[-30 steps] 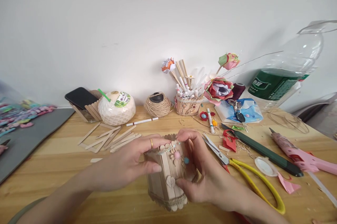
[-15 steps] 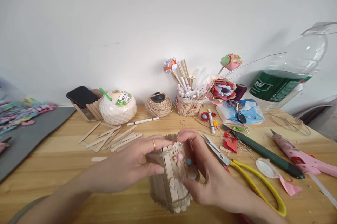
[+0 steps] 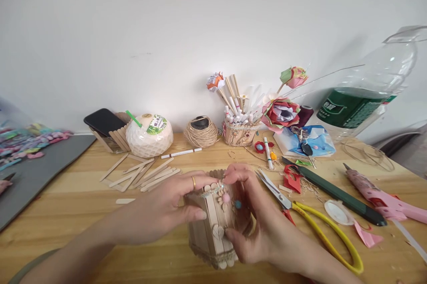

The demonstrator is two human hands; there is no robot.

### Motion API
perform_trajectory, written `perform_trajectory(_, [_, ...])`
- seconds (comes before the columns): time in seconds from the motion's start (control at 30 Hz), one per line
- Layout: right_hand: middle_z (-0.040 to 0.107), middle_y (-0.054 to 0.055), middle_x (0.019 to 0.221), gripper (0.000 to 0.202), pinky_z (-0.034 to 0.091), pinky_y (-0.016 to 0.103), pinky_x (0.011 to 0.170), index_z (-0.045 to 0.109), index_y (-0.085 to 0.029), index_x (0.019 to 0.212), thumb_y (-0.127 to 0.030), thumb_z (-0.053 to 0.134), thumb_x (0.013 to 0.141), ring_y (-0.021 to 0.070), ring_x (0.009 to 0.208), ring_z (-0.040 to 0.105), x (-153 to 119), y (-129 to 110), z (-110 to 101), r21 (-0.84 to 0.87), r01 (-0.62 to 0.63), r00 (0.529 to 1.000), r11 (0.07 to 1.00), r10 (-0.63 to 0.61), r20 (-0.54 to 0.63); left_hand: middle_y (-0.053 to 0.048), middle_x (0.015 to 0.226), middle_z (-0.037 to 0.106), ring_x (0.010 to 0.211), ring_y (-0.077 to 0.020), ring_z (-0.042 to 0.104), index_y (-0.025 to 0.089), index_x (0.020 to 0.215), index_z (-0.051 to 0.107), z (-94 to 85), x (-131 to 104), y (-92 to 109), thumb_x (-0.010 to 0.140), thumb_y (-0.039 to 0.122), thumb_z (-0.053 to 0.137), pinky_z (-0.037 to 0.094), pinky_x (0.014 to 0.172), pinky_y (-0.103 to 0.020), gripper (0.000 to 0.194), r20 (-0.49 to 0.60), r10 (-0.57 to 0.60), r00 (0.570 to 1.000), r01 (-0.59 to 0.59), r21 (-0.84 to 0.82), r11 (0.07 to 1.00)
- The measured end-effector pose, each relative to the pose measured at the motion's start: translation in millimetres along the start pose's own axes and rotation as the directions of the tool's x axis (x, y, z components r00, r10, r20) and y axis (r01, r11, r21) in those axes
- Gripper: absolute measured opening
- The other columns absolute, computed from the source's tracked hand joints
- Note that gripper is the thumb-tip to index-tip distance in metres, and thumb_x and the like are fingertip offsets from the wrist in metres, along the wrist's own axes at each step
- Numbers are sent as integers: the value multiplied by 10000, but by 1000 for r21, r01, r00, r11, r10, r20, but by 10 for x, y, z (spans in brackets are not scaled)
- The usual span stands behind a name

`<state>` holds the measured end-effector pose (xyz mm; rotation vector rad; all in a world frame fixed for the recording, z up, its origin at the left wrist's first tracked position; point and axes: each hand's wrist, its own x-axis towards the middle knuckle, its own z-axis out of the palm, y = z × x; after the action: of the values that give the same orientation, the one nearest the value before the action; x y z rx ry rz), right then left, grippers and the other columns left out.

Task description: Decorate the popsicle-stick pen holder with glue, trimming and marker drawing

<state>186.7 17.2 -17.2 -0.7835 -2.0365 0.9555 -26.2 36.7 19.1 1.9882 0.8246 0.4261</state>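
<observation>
Between my hands stands a holder made of wooden craft sticks [image 3: 200,235], tilted a little. Its front carries a wooden flower with a pink pompom [image 3: 226,198], a blue pompom [image 3: 237,204], a small wooden leaf shape [image 3: 218,232] and twine trim near the bottom. My left hand [image 3: 173,204], with a ring on one finger, grips the upper left side. My right hand [image 3: 256,221] wraps the right side, its thumb on the front beside the leaf shape and its fingers over the top rim. Both hands are closed on the holder.
Loose craft sticks [image 3: 160,175] lie left of the holder. Yellow-handled scissors [image 3: 320,226], a green cutter [image 3: 340,195] and a pink glue gun [image 3: 376,197] lie to the right. Behind are a coconut [image 3: 150,139], a twine ball [image 3: 201,135], a pen holder [image 3: 240,135] and a large bottle [image 3: 353,106].
The holder has turned and shifted slightly left between my hands, and its leaf shape shows more fully. My right thumb has moved a little to the left on its front.
</observation>
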Motion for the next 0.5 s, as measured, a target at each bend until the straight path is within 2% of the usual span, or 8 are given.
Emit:
perform_trajectory(0.17, [349,45,1035,476,418,334,782,351,-247,1060,-96,536,648,214,966,444,20,9,49,-48,24,997,999,-27,-70,-10,1321,534,1199,-190,477,283,1289,489,19,-6,13,864,200,543,360,1005,-305,437,-21,-20,1000,21,36,999])
perform_trajectory(0.33, [386,42,1034,503,408,369,852,379,-247,1077,-81,557,636,222,983,450,38,27,50,-97,20,993,995,-31,-114,-8,1311,545,1193,-194,486,299,1301,481,22,21,18,865,159,528,379,991,-305,461,-15,4,1000,-3,55,998])
perform_trajectory(0.5, [406,55,1138,552,392,367,930,350,-268,1178,-56,501,692,216,1098,433,41,40,-13,-53,-29,998,998,26,-55,-4,1353,517,1249,-200,445,316,1336,435,10,31,-24,878,204,530,389,1003,-310,481,-30,-6,1000,6,-13,1000])
